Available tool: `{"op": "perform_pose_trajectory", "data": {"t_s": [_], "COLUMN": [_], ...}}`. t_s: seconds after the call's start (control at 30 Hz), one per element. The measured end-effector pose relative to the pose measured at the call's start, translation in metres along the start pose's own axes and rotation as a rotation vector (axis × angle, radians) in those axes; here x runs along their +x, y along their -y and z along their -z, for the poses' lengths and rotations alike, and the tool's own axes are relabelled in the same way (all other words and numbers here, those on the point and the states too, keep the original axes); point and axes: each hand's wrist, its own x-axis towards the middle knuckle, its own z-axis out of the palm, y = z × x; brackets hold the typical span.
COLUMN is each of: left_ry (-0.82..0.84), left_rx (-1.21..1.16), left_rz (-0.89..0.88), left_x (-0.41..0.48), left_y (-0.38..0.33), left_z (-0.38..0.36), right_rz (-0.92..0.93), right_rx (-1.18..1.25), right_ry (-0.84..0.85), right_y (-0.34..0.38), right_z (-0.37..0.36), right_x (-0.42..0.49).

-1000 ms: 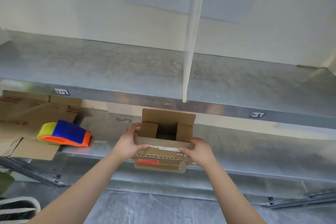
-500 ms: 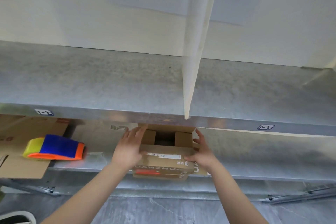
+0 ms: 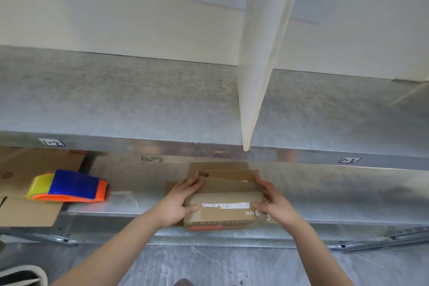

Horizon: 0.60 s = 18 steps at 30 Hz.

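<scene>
A small cardboard box [image 3: 224,210] is seen at the front edge of the lower metal shelf [image 3: 325,195], almost directly below the tip of the white divider panel [image 3: 260,76] that stands on the upper shelf [image 3: 139,100]. Its top flaps are laid down over the opening; a barcode is carried by the far flap, and a white label strip by the near one (the printing on it is too small to be read). Red marking and dark lettering are shown on the front face, which hangs slightly over the shelf lip.

The box is pressed from both sides. The left hand [image 3: 180,202] is laid over the left end of the flaps, with the fingers stretched out flat toward the barcode and the thumb set against the near flap. The right hand [image 3: 276,206] is placed at the right end, its fingers extended along the far flap and its thumb rested beside the label strip. Neither hand is curled round the box; both are spread apart upon it.

Well to the left, a yellow, blue and orange tape dispenser [image 3: 69,187] is rested on flattened cardboard [image 3: 27,211]
</scene>
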Motion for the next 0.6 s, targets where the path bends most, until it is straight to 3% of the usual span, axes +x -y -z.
{"op": "perform_pose_trajectory", "data": {"t_s": [0.13,0.23,0.3,0.37,0.6], "left_ry": [0.096,-0.045,0.017,0.135,0.18], "left_rx": [0.213,0.551,0.482,0.403,0.6], "left_rz": [0.074,-0.072,-0.115,-0.024,0.047], "left_x": [-0.001,-0.001,-0.004,-0.007,0.008], "left_y": [0.001,0.001,-0.003,-0.008,-0.018], "left_z": [0.004,0.005,0.001,-0.002,0.017], "right_rz": [0.049,0.079,0.106,0.11,0.094], "right_rx": [-0.159,-0.227,-0.293,-0.327,-0.504], "right_ry": [-0.038,-0.089,-0.088,-0.09,-0.043], "right_y": [0.002,0.003,0.001,-0.001,0.014], "right_z": [-0.016,-0.026,-0.031,-0.035,-0.034], "right_x": [0.0,0.003,0.002,0.003,0.013]}}
